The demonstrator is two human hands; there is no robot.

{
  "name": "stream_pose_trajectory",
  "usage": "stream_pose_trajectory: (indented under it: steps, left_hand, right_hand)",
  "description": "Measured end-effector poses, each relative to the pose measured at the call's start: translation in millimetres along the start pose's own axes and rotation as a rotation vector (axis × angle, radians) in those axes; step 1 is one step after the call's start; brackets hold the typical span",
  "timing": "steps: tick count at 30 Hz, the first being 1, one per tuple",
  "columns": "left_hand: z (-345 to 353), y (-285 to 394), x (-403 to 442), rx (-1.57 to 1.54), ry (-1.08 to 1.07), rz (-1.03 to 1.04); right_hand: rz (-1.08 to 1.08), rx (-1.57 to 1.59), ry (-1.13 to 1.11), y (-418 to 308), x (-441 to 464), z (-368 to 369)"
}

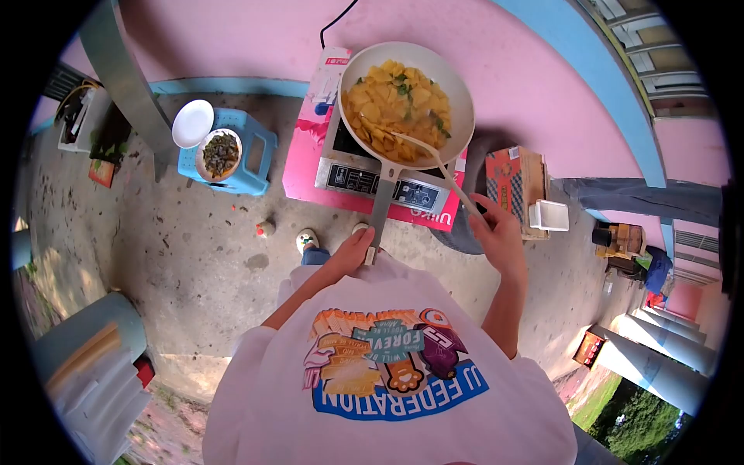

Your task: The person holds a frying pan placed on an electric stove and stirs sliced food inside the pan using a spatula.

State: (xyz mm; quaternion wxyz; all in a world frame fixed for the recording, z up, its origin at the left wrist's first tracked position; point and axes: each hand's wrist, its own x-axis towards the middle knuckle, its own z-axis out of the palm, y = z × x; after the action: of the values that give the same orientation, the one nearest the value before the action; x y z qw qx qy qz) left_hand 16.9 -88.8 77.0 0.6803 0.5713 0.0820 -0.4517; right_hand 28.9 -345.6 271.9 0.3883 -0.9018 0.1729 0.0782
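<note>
A white pan [465, 116] full of yellow-orange sliced food [395, 101] with bits of green sits on an induction cooker [356, 177]. My left hand [353, 249] is closed round the end of the pan's grey handle [380, 205]. In my right hand [497, 232] is a light-coloured spatula [457, 186], its far end down among the slices. Beneath the cooker lies a pink box [302, 155].
To the left, a blue stool [252, 182] bears a white plate [193, 124] and a bowl of dark food [221, 155]. At right stand a cardboard box [533, 182] and a white container [549, 215]. A small bottle [266, 229] is on the floor. A pink wall [232, 39] rises behind.
</note>
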Motion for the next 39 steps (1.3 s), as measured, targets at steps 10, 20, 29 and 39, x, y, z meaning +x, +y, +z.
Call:
stream_pose_trajectory:
  steps: [10,20,29,39]
  left_hand:
    - [2.6,2.2,-4.3,0.037,0.012,0.020]
    - [8.5,4.6,-15.2,-0.021,0.033,-0.056]
    - [3.4,-15.0,-12.4,-0.061,0.107,-0.009]
    - [7.9,-16.2,-11.6,-0.023,0.033,-0.015]
  right_hand:
    - [-0.104,-0.146,0.106,-21.7,23.9,-2.3]
    - [-0.269,-0.674,0.244,-27.0,178.6,28.7]
    - [-0.330,-0.737,-0.012,-52.0,110.3,-15.9]
    - [-0.392,-0.910,0.118,-33.4,136.5,8.4]
